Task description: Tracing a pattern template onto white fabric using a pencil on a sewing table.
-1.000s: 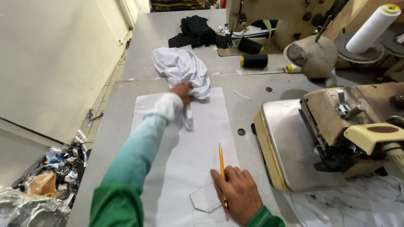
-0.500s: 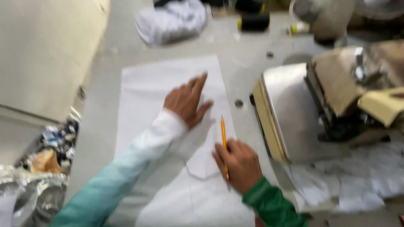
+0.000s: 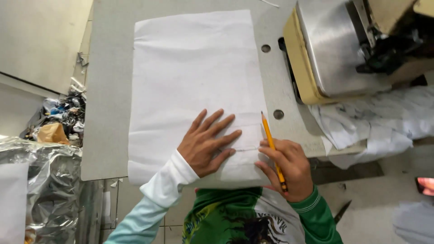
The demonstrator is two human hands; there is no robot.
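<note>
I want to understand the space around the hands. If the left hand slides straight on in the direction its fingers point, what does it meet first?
The left hand, flat on the white fabric, points up and right. It would probably first cross the fabric's right edge, then meet the small round hole in the grey table.

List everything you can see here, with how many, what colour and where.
cloth: 1, white, flat on table centre
pencil: 1, yellow, in right hand
table: 1, grey, under cloth
sewing machine: 1, steel and cream, top right
fabric scraps: pile, white, right table edge
foil sheet: 1, silver, lower left
scissors: 1, dark, floor at right
left hand: flat on cloth
right hand: grips pencil
</note>
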